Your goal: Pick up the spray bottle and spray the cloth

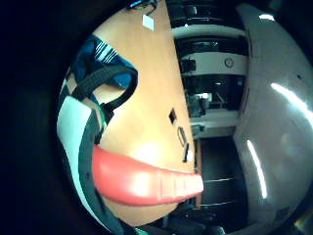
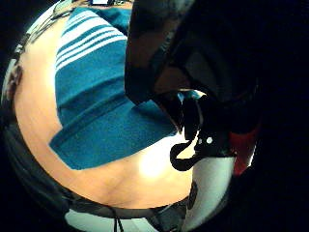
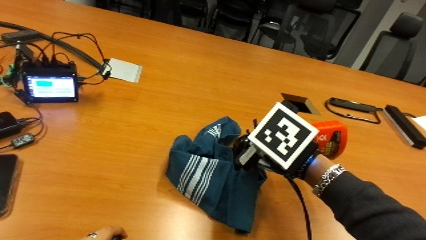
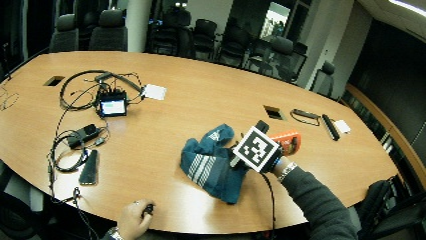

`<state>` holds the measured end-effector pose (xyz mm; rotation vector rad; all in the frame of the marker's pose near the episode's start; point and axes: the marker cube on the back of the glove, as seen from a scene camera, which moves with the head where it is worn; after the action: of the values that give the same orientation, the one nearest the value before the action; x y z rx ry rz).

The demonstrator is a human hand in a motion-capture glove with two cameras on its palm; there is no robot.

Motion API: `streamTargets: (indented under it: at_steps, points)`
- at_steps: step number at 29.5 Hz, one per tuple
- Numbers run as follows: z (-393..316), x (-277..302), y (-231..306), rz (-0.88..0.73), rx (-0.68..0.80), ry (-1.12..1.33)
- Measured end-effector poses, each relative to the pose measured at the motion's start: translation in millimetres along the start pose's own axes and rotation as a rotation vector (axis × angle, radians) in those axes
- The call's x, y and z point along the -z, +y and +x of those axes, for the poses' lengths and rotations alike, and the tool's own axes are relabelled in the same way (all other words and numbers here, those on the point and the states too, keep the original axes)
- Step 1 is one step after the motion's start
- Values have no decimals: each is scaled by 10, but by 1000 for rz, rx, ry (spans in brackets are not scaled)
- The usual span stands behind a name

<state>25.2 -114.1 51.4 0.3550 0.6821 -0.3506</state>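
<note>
A small screen sits well apart on the wooden table; the blue striped cloth lies crumpled just below the gloved right hand; that hand's fingers curl round the orange spray bottle, held above the table beside the cloth.

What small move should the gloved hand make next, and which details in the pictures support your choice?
Probably squeeze the trigger. The right hand already holds the orange spray bottle up off the table, right beside the blue striped cloth, and the thumb side palm view shows the cloth spread close below the palm. Whether the nozzle points squarely at the cloth cannot be told, so a slight tilt toward it first may help.
</note>
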Motion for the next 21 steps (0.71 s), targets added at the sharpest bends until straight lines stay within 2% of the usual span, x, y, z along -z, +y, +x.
streamTargets:
  at_steps: [5, 13, 17, 21]
  points:
    - [297, 371, -174, 127, -204, -205]
    - [610, 1106, -919, 443, -567, -912]
    - [496, 1065, -1214, 501, -695, -1131]
    - [409, 769, -1346, 525, -788, -1251]
